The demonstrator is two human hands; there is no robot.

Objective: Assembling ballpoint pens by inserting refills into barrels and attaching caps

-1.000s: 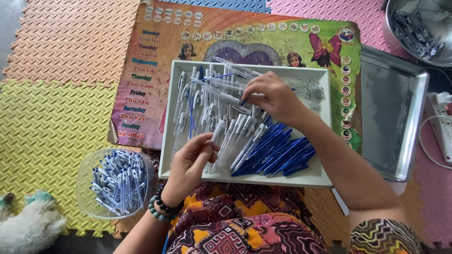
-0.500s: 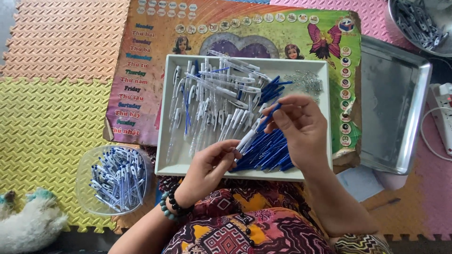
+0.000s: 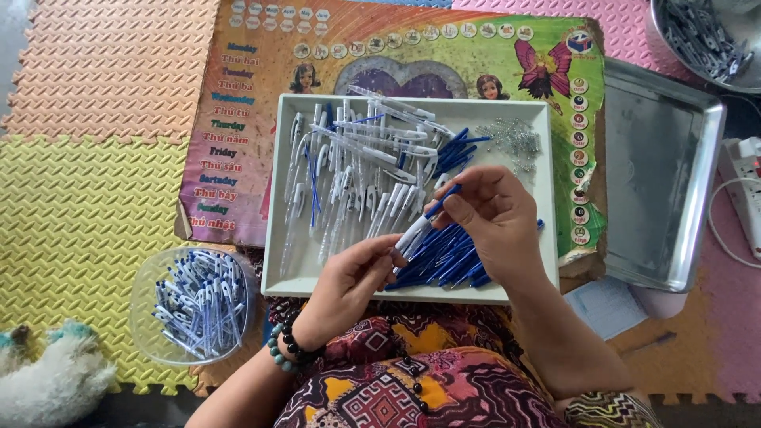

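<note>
You have a single view, from the camera on your head, looking almost straight down over your lap at the floor. It sits close: your forearms enter from the 6 o'clock edge, and your left hand (image 3: 349,277) and right hand (image 3: 495,218) meet near the centre of the frame above the white tray (image 3: 277,238). Around that centre the view takes in the foam floor mats (image 3: 87,198) toward 9 o'clock, the clear tub (image 3: 143,293) near 8 o'clock, the metal tray (image 3: 666,174) toward 3 o'clock and a metal bowl (image 3: 658,40), cut off at 1 o'clock. There is no second view to overlap with this one.
</note>
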